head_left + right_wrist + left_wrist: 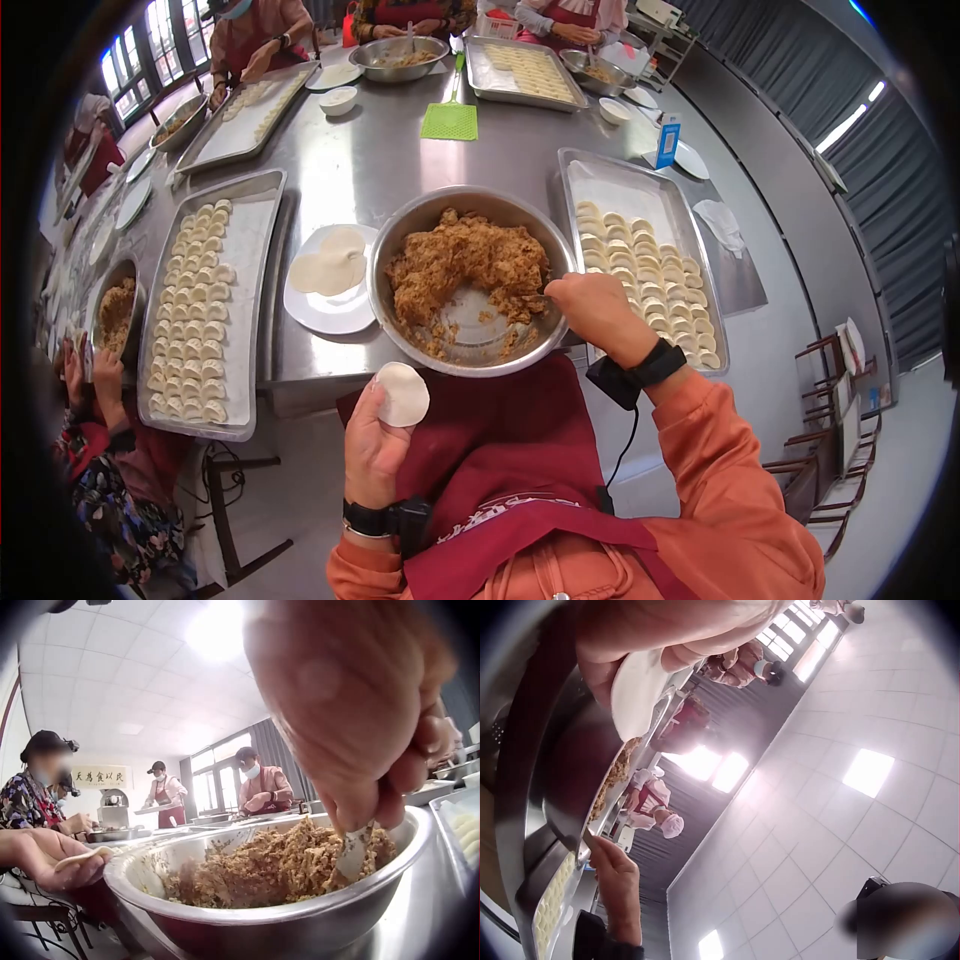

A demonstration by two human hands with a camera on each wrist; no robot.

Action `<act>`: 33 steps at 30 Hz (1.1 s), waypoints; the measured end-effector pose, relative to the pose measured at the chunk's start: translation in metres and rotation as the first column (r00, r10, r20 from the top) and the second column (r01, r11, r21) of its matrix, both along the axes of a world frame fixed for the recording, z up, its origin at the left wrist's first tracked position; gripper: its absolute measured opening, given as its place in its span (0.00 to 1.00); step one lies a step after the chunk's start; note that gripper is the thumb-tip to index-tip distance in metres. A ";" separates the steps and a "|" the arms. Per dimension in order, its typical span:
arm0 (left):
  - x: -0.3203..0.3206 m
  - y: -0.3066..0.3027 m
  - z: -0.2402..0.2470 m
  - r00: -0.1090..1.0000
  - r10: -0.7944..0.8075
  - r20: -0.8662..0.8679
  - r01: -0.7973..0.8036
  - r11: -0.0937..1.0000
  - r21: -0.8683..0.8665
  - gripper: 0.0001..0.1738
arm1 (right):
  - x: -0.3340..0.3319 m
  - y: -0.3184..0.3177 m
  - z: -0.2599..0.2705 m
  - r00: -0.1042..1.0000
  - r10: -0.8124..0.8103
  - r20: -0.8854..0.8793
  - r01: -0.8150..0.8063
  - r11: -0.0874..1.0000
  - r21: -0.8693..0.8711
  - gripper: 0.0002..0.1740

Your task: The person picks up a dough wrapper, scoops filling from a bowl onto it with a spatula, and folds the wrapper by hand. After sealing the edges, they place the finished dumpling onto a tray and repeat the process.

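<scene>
My left hand [374, 445] holds a round, pale dumpling wrapper [405, 395] by its edge, just off the near left rim of a steel bowl [450, 369]. Brown minced filling [465, 262] is heaped toward the bowl's far side, with bare metal showing near the front. At the right rim, my right hand [600, 312] grips the short handle of a flat spatula [352, 856], whose blade is dug into the filling. The right wrist view shows the fingers curled round the handle, hiding most of it. The wrapper appears flat, with no filling on it.
Trays of folded dumplings flank the bowl, one left [262, 210] and one right [625, 175]. Several wrappers [335, 262] lie on a white plate [330, 318]. A green fly swatter [450, 121] and a blue sign [668, 143] stand farther back. Other people work around the steel table [370, 180].
</scene>
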State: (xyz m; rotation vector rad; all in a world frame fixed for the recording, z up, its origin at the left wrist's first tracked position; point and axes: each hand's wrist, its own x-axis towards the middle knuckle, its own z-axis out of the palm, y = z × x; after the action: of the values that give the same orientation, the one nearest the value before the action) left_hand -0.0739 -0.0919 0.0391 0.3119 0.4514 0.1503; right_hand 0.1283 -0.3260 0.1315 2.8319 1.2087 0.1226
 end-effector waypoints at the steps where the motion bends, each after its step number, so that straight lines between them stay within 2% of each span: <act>1: -0.001 -0.002 0.000 1.000 -0.012 -0.022 0.012 1.000 0.017 0.17 | -0.003 -0.001 0.003 1.000 0.014 0.004 -0.014 1.000 0.009 0.05; 5: 0.001 -0.008 -0.005 0.999 -0.033 0.020 0.032 0.999 0.026 0.18 | -0.001 -0.003 -0.011 0.997 0.060 0.041 -0.063 0.995 0.080 0.05; 9: 0.000 -0.012 -0.004 0.996 -0.034 0.081 0.029 0.998 0.060 0.16 | 0.000 0.003 -0.018 0.995 0.099 0.003 -0.099 0.994 0.051 0.05; 13: -0.006 -0.010 0.004 0.999 -0.036 0.002 0.035 0.996 0.087 0.18 | -0.003 0.011 -0.009 0.993 0.116 -0.010 -0.116 0.993 -0.001 0.06; 16: -0.008 -0.011 0.005 1.000 -0.021 -0.022 0.024 0.994 0.104 0.18 | -0.006 0.009 -0.006 0.990 0.114 -0.077 -0.116 0.993 -0.022 0.07; 18: -0.009 -0.012 0.007 1.000 -0.025 -0.011 0.026 0.995 0.094 0.17 | -0.009 0.008 -0.009 0.970 0.202 -0.135 -0.191 0.978 0.088 0.07; 23: -0.011 -0.011 0.012 1.000 -0.031 0.001 0.031 0.993 0.116 0.19 | -0.014 0.008 -0.004 0.939 0.164 -0.303 -0.131 0.983 0.126 0.08; 26: -0.013 -0.011 0.022 0.999 -0.037 -0.006 0.038 0.993 0.115 0.20 | -0.015 0.007 -0.004 0.847 0.158 -0.507 -0.027 0.966 0.256 0.09; 27: -0.012 -0.012 0.022 0.999 -0.041 -0.006 0.042 0.993 0.115 0.20 | -0.015 0.006 -0.004 0.847 0.155 -0.508 -0.023 0.966 0.256 0.09; 29: -0.012 -0.012 0.023 0.999 -0.032 -0.013 0.033 0.993 0.111 0.21 | -0.015 0.007 -0.004 0.734 0.190 -0.652 0.065 0.936 0.346 0.10; 30: -0.012 -0.012 0.023 0.999 -0.032 -0.014 0.034 0.993 0.112 0.21 | -0.015 0.007 -0.004 0.734 0.190 -0.652 0.066 0.936 0.347 0.10; 32: -0.011 -0.012 0.023 0.999 -0.040 -0.007 0.041 0.992 0.115 0.21 | -0.017 0.008 -0.007 0.600 0.252 -0.759 0.178 0.883 0.434 0.10; 33: -0.011 -0.012 0.023 0.999 -0.042 -0.007 0.043 0.992 0.117 0.21 | -0.018 0.009 -0.008 0.601 0.252 -0.759 0.180 0.882 0.435 0.10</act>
State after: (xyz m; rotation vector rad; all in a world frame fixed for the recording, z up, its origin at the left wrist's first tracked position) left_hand -0.0845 -0.1044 0.0624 0.4369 0.4411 0.1346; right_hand 0.1106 -0.3174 0.1239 3.3990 1.5172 -1.1789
